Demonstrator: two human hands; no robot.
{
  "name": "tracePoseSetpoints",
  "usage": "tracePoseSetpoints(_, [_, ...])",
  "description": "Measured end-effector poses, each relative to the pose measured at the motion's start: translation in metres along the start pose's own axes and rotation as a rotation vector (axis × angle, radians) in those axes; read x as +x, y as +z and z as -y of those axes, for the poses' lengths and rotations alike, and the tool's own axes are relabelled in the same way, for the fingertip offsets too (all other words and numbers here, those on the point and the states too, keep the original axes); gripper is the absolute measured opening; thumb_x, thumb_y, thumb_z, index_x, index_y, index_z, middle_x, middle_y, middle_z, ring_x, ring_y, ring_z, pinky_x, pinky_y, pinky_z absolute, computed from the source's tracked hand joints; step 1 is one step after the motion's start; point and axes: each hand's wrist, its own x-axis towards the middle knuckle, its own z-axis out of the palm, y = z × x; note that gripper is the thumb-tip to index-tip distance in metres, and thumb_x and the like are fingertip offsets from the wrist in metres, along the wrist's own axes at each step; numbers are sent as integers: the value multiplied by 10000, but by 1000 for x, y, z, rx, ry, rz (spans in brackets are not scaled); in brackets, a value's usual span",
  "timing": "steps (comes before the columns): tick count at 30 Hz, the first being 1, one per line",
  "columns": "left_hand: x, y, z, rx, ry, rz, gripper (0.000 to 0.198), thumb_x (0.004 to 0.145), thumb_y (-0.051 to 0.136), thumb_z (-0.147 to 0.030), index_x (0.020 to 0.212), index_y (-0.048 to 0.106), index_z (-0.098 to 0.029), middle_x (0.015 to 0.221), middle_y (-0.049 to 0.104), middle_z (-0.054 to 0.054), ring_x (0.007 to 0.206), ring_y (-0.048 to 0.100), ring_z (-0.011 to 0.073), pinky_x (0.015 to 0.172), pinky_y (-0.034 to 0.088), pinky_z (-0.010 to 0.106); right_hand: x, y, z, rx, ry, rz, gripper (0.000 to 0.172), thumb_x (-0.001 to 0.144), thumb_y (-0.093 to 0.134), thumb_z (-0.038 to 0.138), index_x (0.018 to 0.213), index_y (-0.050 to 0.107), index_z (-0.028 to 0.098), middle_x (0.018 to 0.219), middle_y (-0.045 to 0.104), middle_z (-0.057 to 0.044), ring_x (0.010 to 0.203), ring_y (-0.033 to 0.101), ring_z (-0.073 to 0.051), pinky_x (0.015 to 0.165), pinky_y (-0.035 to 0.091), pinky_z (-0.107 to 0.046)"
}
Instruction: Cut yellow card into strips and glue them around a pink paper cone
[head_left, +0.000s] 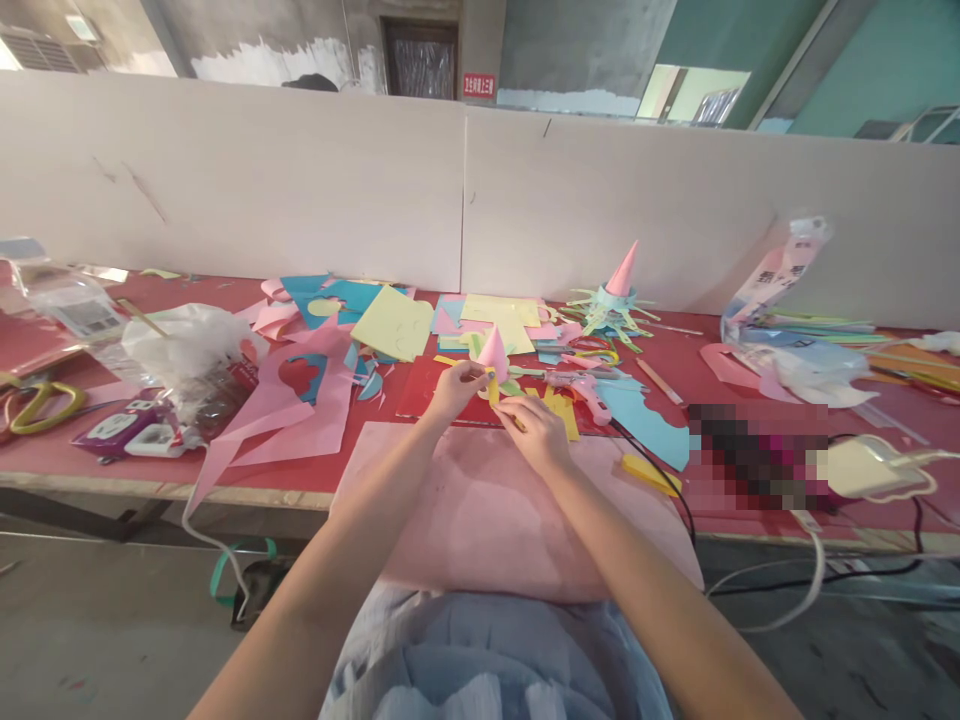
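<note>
We are holding a yellow strip (493, 391) of narrow, flat shape, and it is standing nearly upright, with our grip covering parts of its upper and lower ends. Just behind it, a pink cone (493, 352) is pointing straight up, smooth and closed to a sharp tip, its lower part partly hidden from us. Pale green pieces (478, 345) are showing around the cone's base, spreading outward to both sides. Both strip and cone are sitting over the red sheet (416, 388).
</note>
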Motion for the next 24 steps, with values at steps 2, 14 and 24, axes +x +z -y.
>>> tracePoseSetpoints(2, [1, -1, 4, 111, 17, -33, 174, 697, 604, -336, 767, 612, -177, 788, 635, 15, 713, 563, 130, 683, 438, 248, 0, 2, 0, -29, 7, 12, 182, 876, 492, 244, 909, 670, 232, 908, 663, -52, 897, 589, -168, 819, 462, -298])
tracePoseSetpoints(14, [3, 0, 17, 527, 24, -23, 149, 717, 609, -323, 770, 690, -210, 762, 603, 18, 678, 537, 146, 624, 388, 245, -1, 14, -5, -194, -80, 86, 211, 882, 481, 221, 799, 675, 204, 775, 628, -37, 790, 539, -153, 707, 440, -255])
tracePoseSetpoints(24, [1, 5, 17, 567, 36, -43, 81, 691, 640, -264, 747, 650, -206, 766, 576, 9, 693, 536, 137, 592, 378, 230, -3, 16, -8, -197, -71, 131, 207, 873, 488, 207, 784, 674, 219, 752, 605, -42, 779, 530, -166, 685, 430, -269])
